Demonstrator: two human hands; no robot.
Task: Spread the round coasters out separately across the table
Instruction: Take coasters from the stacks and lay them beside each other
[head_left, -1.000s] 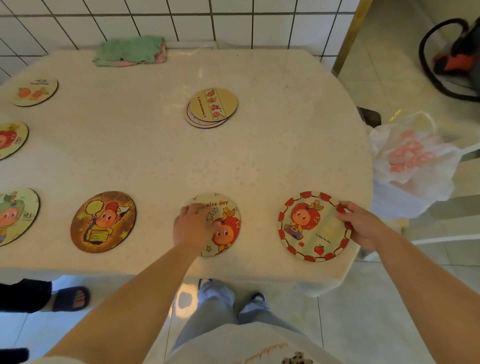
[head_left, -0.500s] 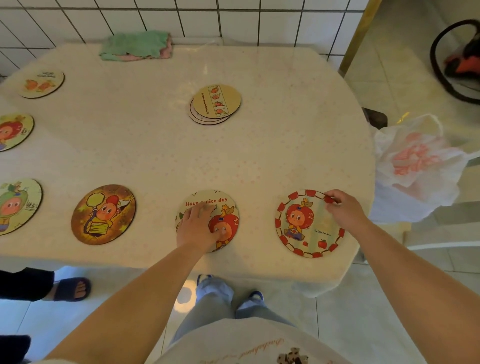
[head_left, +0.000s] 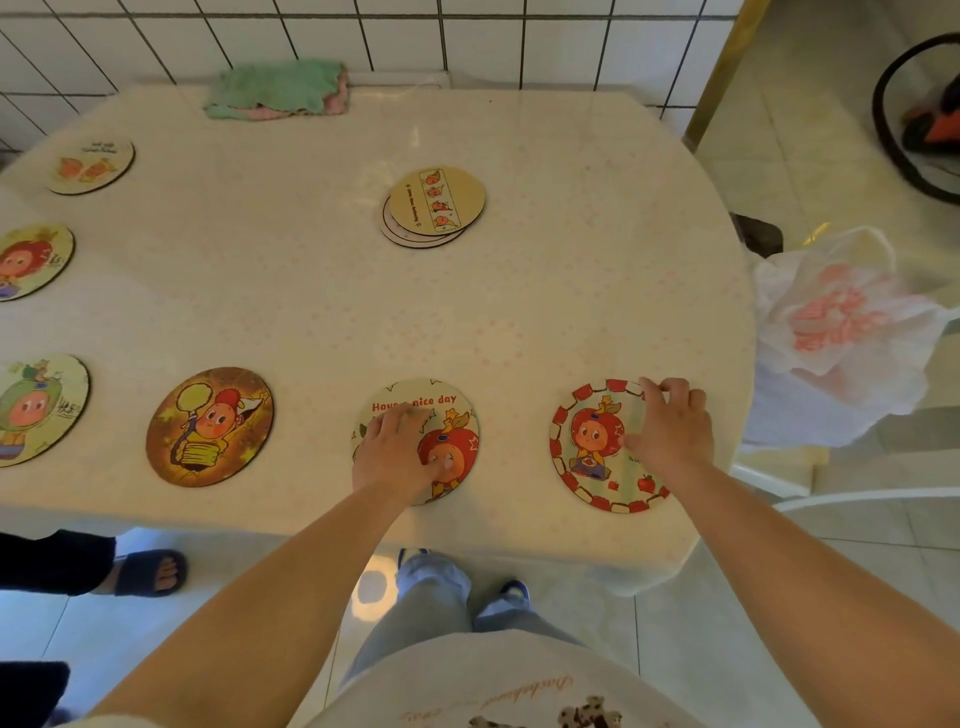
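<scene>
You are pressing your left hand (head_left: 396, 453) flat, fingers spread, on the "Have a nice day" coaster (head_left: 415, 440), and your right hand (head_left: 670, 427) is lying over the right side of the red-bordered coaster (head_left: 605, 446), fingertips curled at its far rim; neither hand is gripping or lifting anything. Compared with a second ago, your right hand is sitting further onto the red-bordered coaster, having crept from its right rim round to the far rim, while both coasters are staying about where they were along the near edge of the table (head_left: 545, 322). That suggests you are making final adjustments to these two, so this pair looks nearly settled.

The short stack (head_left: 434, 206) is waiting toward the far middle of the tabletop, several coasters overlapping, so the spreading is not finished. The brown coaster (head_left: 210, 426) is lying near the near edge to the left, and three more are running along the left edge.

The red-bordered coaster is sitting close to the near right corner, with little margin before the rim. The middle and the far right of the tabletop are offering plenty of room. The green cloth (head_left: 278, 88) is taking the far edge.
</scene>
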